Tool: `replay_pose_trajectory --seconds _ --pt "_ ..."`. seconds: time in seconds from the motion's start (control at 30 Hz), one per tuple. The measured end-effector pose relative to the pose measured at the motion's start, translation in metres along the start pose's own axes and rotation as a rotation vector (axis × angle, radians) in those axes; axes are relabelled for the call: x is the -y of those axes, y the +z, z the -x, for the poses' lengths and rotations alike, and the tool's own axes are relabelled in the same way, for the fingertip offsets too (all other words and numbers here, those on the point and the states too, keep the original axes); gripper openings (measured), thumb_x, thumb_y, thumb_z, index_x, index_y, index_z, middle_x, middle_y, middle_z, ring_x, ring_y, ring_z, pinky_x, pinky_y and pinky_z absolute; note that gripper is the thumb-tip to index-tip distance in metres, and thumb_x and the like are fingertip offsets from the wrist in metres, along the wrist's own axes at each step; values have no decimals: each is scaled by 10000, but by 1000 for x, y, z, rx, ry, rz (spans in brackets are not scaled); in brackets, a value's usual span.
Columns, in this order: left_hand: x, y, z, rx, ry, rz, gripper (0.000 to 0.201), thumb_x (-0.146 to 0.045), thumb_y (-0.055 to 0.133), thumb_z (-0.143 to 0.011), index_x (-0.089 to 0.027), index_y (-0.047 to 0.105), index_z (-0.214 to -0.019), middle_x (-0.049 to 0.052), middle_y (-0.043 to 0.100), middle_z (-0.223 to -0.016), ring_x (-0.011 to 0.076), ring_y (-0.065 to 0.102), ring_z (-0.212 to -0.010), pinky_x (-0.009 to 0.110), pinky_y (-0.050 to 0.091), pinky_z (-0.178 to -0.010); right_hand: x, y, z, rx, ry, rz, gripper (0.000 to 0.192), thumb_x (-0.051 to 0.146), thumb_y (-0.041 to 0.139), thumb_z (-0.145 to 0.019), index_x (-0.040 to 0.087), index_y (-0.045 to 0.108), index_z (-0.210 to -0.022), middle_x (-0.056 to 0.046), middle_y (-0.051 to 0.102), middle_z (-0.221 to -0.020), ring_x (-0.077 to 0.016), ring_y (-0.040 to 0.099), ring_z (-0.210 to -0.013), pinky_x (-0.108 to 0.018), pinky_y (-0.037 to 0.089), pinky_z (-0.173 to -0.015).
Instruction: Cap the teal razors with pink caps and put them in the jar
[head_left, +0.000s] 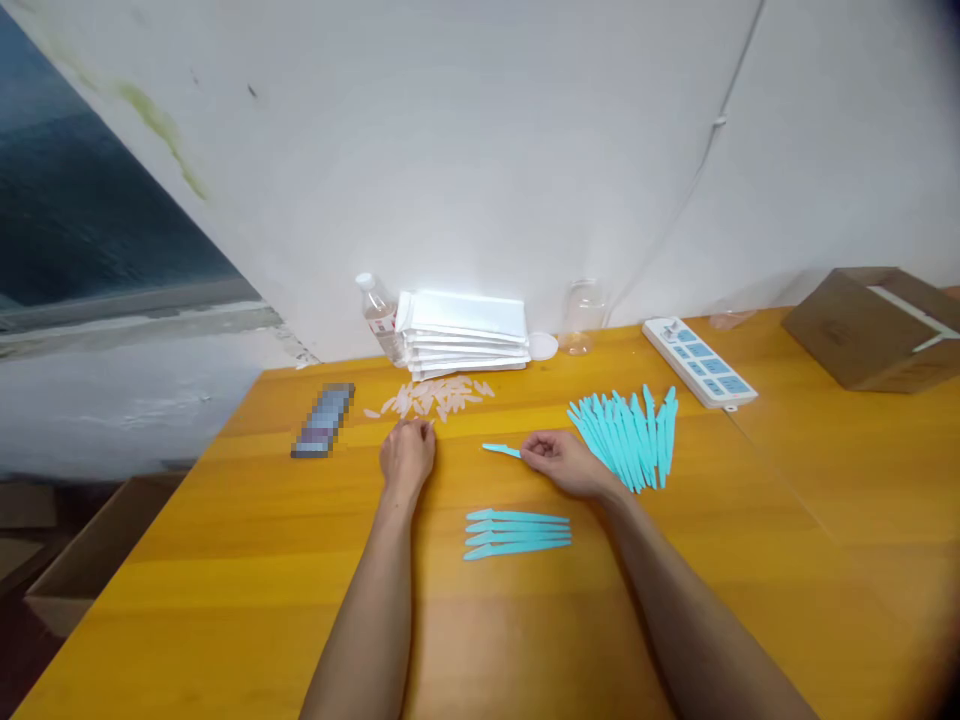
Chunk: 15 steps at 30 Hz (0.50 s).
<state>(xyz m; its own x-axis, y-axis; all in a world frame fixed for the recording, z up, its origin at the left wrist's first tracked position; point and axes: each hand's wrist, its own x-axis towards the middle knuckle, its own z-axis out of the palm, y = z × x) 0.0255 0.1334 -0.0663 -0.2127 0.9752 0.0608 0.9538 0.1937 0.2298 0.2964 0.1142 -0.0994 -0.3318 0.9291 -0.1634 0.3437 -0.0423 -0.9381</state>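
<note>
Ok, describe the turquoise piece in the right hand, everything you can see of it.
The turquoise piece is a slim, flat stick of what looks like plastic, tapering to a point at its left end. It lies nearly level, just above the yellow table, pointing left towards the left hand. The right hand pinches its right end, hiding that part. It matches the four pieces lying side by side nearer the person and the fanned pile to the right.

My right hand (568,462) pinches a slim teal razor (501,450) by its handle, tip pointing left, level just above the table. My left hand (407,455) reaches the clear caps (433,397), small pale slivers scattered loosely just beyond its fingertips.
</note>
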Motion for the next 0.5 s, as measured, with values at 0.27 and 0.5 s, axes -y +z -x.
replay_pose_trajectory --seconds 0.27,0.5 --pt "1 14 27 263 30 1124 394 -487 644 -855 -159 652 -1073 61 730 -853 180 667 -743 290 520 -706 -4 6 -2 -48 -57 1 252 391 594 -860 152 665 -821 11 607 -695 -110 480 -606 -224 345 -559" --pt "-11 23 33 354 -124 1404 393 -451 805 -745 -132 662 -924 85 756 -836 159 694 -773 244 545 -676 6 7 2 -101 -125 114 299 423 571 -899 160 701 -840 -30 691 -781 -153 566 -715 -252 430 -653"
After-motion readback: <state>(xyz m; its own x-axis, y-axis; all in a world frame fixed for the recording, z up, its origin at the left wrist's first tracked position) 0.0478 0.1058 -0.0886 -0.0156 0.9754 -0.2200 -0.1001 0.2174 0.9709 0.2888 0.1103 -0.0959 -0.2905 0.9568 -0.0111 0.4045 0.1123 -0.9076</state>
